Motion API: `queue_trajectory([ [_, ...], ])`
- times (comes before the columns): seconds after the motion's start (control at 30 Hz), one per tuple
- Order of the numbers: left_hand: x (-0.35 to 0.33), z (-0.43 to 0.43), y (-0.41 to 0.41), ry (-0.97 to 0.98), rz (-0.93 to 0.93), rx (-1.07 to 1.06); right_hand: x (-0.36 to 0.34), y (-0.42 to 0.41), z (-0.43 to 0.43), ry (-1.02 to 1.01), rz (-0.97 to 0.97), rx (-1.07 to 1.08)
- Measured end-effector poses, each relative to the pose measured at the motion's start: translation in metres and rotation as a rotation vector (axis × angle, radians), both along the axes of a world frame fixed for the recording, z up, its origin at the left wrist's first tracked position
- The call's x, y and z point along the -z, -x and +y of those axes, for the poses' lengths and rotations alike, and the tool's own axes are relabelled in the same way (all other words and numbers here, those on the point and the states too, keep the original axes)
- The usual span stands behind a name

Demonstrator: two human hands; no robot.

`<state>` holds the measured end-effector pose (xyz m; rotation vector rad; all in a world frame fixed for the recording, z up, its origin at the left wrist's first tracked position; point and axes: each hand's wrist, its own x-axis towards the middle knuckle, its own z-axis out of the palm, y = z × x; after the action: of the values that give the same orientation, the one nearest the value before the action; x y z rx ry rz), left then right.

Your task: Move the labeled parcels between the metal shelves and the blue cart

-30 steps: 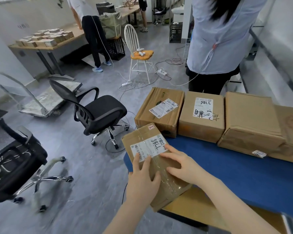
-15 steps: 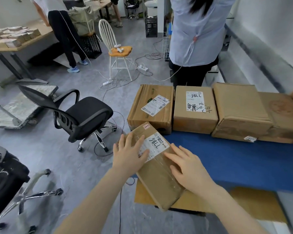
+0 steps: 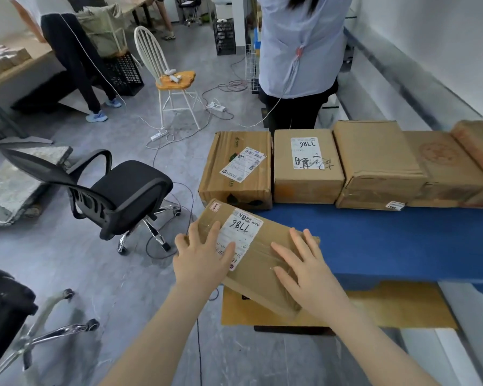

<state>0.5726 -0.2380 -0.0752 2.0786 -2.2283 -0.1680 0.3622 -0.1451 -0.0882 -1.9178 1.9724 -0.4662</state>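
Observation:
A flat cardboard parcel point(image 3: 262, 246) with a white label reading 7786 lies at the near left corner of the blue cart point(image 3: 388, 240), its near end overhanging the edge. My left hand point(image 3: 204, 260) lies flat on its left side, fingers spread, partly over the label. My right hand point(image 3: 304, 268) presses flat on its taped right part. Behind it, a row of several cardboard parcels stands along the cart's far side: one with a printed label point(image 3: 237, 168), one marked 7786 point(image 3: 307, 165), and a plain one point(image 3: 377, 160).
A person in a light blue shirt point(image 3: 299, 45) stands just beyond the cart's far edge. A black office chair point(image 3: 109, 190) is left of the cart, a white chair point(image 3: 168, 76) farther back. Cables cross the floor. Another chair base point(image 3: 39, 335) sits near left.
The parcel has slid further onto the blue cart and turned flatter. My left hand moved from its near end up onto its left side; my right hand shifted onto the taped part.

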Motion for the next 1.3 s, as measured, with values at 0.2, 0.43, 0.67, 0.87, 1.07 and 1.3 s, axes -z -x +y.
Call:
queue_trajectory([
  [0.2,-0.002,0.0,-0.001,-0.006,0.001,-0.029,0.0,0.029,-0.028,0.035,-0.112,-0.121],
  [0.43,-0.001,0.003,0.002,0.031,-0.015,-0.064,-0.001,0.049,-0.056,0.059,-0.096,-0.159],
  [0.67,0.001,-0.005,0.008,-0.005,0.107,-0.069,0.001,0.047,-0.074,0.025,-0.102,-0.073],
  [0.87,0.003,-0.01,0.009,0.01,0.15,-0.06,0.002,0.044,-0.08,0.033,-0.148,-0.057],
  [1.07,0.004,-0.017,0.007,-0.025,0.159,-0.012,0.002,0.047,-0.085,0.03,-0.158,-0.079],
  [1.3,0.004,-0.021,0.004,-0.058,0.156,0.007,0.002,0.044,-0.085,0.029,-0.136,-0.062],
])
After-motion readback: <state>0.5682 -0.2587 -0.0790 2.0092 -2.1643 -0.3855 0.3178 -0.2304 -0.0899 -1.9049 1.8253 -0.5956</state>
